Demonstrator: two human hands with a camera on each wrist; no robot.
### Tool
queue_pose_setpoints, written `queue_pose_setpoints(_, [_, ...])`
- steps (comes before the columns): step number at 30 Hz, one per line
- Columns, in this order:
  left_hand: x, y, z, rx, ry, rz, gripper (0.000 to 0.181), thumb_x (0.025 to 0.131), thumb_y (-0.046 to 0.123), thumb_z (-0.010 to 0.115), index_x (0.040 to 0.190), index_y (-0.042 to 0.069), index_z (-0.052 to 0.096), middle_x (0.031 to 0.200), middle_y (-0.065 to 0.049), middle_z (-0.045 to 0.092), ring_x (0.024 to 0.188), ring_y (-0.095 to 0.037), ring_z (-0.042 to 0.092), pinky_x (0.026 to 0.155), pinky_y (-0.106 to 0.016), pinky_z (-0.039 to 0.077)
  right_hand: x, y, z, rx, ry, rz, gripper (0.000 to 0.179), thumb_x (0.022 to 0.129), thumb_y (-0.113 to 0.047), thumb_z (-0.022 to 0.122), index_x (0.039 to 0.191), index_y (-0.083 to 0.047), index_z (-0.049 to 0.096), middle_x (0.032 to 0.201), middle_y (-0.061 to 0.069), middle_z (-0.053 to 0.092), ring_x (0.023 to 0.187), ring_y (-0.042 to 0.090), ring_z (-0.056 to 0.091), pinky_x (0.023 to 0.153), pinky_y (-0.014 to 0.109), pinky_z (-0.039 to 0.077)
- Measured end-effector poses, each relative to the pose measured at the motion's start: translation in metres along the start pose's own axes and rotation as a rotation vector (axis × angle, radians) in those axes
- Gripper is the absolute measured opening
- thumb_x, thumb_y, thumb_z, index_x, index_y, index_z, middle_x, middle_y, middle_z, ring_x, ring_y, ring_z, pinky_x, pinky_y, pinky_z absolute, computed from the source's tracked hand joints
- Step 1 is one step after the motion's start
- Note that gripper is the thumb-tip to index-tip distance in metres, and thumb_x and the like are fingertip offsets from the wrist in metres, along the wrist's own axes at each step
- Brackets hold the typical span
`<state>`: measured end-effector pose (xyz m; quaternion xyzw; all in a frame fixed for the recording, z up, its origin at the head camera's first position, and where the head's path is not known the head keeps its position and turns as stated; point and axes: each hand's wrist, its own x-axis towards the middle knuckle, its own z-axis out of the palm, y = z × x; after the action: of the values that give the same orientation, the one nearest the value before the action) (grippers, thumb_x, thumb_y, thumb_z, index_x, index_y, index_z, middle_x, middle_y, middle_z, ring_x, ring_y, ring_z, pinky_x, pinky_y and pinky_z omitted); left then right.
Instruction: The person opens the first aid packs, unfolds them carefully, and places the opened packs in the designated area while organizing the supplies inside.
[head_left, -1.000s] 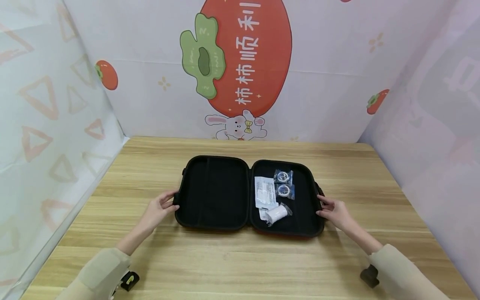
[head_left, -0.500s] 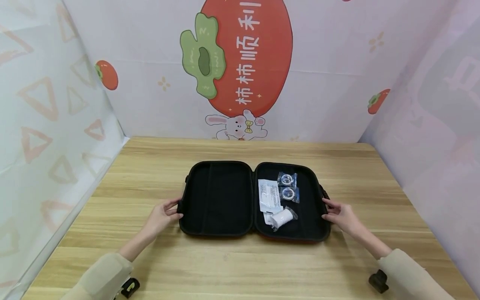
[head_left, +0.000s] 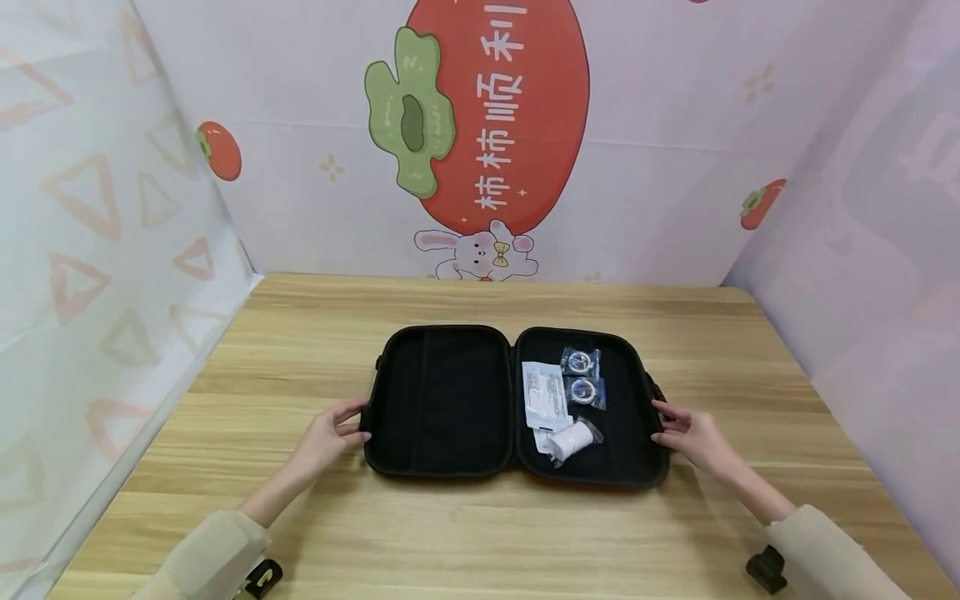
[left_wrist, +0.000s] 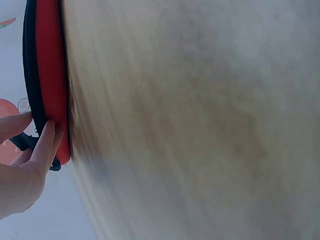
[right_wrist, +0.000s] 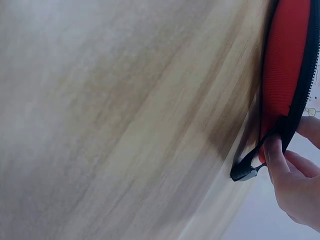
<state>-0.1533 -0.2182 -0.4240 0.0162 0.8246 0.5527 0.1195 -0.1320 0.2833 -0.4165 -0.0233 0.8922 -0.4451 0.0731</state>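
Note:
A zippered case point(head_left: 457, 408), black inside and red outside, lies spread open on the table. My left hand point(head_left: 330, 437) pinches the outer edge of its left half between thumb and fingers. On the opposite side my right hand point(head_left: 693, 437) pinches the right half's edge beside a black strap handle point(right_wrist: 245, 170). In the right half lie white paper packets point(head_left: 545, 396), a white roll in clear wrap point(head_left: 572, 440) and two blue-wrapped packs with white rings, one pack point(head_left: 581, 362) above the other pack point(head_left: 585, 392). The left wrist view shows the case's red shell point(left_wrist: 51, 70) with fingers against it.
The wooden table point(head_left: 480, 533) extends around the case on every side. A printed cloth backdrop point(head_left: 645, 208) stands along its back edge, with cloth walls at left and right. Black wrist devices show at both sleeves.
The open case has slid toward me and a little to the right, with both hands moving along on its edges. Its contents have travelled with it.

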Motion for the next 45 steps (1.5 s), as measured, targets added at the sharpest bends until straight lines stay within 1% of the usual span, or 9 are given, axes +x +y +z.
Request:
queue_pose_setpoints(4, [0.000, 0.005, -0.003, 0.103, 0.036, 0.024, 0.049, 0.081, -0.003, 0.057, 0.125, -0.014, 0.038, 0.120, -0.034, 0.044, 0.097, -0.038, 0.056, 0.074, -0.027, 0.049, 0.000, 0.002, -0.001, 0.011, 0.002, -0.010, 0.050, 0.079, 0.001, 0.062, 0.122, 0.016, 0.041, 0.121, 0.037, 0.039, 0.103, 0.044, 0.049, 0.071, 0.025, 0.049])
queue_pose_setpoints(8, [0.002, 0.014, -0.008, 0.244, 0.129, 0.091, 0.043, 0.082, 0.001, 0.057, 0.122, -0.011, 0.044, 0.114, -0.033, 0.049, 0.096, -0.040, 0.055, 0.077, -0.039, 0.048, 0.005, 0.002, -0.002, 0.003, 0.013, -0.026, 0.050, 0.080, 0.001, 0.061, 0.123, 0.016, 0.041, 0.119, 0.036, 0.042, 0.100, 0.042, 0.052, 0.070, 0.023, 0.049])
queue_pose_setpoints(14, [0.008, 0.030, -0.007, 0.396, 0.182, 0.194, 0.040, 0.084, 0.007, 0.055, 0.122, -0.005, 0.046, 0.120, -0.030, 0.044, 0.106, -0.044, 0.046, 0.085, -0.051, 0.041, 0.013, 0.003, -0.002, -0.006, 0.021, -0.029, 0.049, 0.081, 0.002, 0.059, 0.124, 0.015, 0.040, 0.116, 0.036, 0.046, 0.097, 0.040, 0.055, 0.070, 0.023, 0.049])
queue_pose_setpoints(20, [0.025, 0.048, 0.008, 0.365, 0.071, 0.336, 0.039, 0.086, 0.009, 0.056, 0.123, -0.001, 0.048, 0.116, -0.024, 0.049, 0.100, -0.036, 0.052, 0.081, -0.046, 0.044, 0.015, 0.006, -0.001, 0.017, 0.027, -0.020, 0.049, 0.080, 0.004, 0.059, 0.123, 0.017, 0.040, 0.114, 0.037, 0.046, 0.096, 0.040, 0.055, 0.070, 0.021, 0.049])
queue_pose_setpoints(24, [0.036, 0.060, 0.026, 0.367, -0.024, 0.440, 0.036, 0.086, 0.009, 0.057, 0.120, 0.001, 0.051, 0.115, -0.016, 0.052, 0.100, -0.030, 0.053, 0.081, -0.040, 0.046, 0.015, 0.006, -0.001, 0.020, 0.026, -0.015, 0.049, 0.081, 0.003, 0.059, 0.124, 0.016, 0.040, 0.115, 0.037, 0.045, 0.097, 0.041, 0.054, 0.071, 0.023, 0.049])
queue_pose_setpoints(29, [0.045, 0.075, 0.050, 0.386, -0.137, 0.531, 0.033, 0.086, 0.009, 0.057, 0.118, 0.001, 0.053, 0.113, -0.015, 0.054, 0.099, -0.029, 0.054, 0.081, -0.038, 0.046, 0.014, 0.006, -0.001, 0.008, 0.011, -0.014, 0.049, 0.082, 0.003, 0.057, 0.125, 0.015, 0.038, 0.117, 0.037, 0.044, 0.101, 0.042, 0.052, 0.073, 0.026, 0.049])
queue_pose_setpoints(33, [0.052, 0.086, 0.072, 0.448, -0.228, 0.578, 0.033, 0.085, 0.010, 0.057, 0.117, 0.001, 0.053, 0.113, -0.012, 0.054, 0.100, -0.027, 0.054, 0.083, -0.036, 0.045, 0.013, 0.004, -0.001, 0.000, 0.008, -0.024, 0.049, 0.082, 0.003, 0.057, 0.125, 0.016, 0.038, 0.115, 0.038, 0.045, 0.101, 0.043, 0.051, 0.074, 0.028, 0.050])
queue_pose_setpoints(38, [0.059, 0.095, 0.099, 0.590, -0.317, 0.611, 0.033, 0.085, 0.014, 0.058, 0.117, 0.006, 0.054, 0.115, -0.008, 0.053, 0.104, -0.020, 0.051, 0.086, -0.032, 0.043, 0.012, 0.003, -0.001, -0.014, 0.020, -0.037, 0.047, 0.081, 0.004, 0.058, 0.123, 0.017, 0.039, 0.111, 0.039, 0.047, 0.099, 0.043, 0.053, 0.073, 0.028, 0.050])
queue_pose_setpoints(45, [0.067, 0.101, 0.124, 0.687, -0.397, 0.621, 0.035, 0.084, 0.016, 0.059, 0.117, 0.006, 0.055, 0.114, -0.007, 0.053, 0.104, -0.017, 0.051, 0.088, -0.030, 0.041, 0.011, 0.002, 0.001, -0.040, 0.041, -0.065, 0.046, 0.080, 0.005, 0.058, 0.121, 0.018, 0.041, 0.108, 0.039, 0.049, 0.096, 0.043, 0.054, 0.072, 0.029, 0.050])
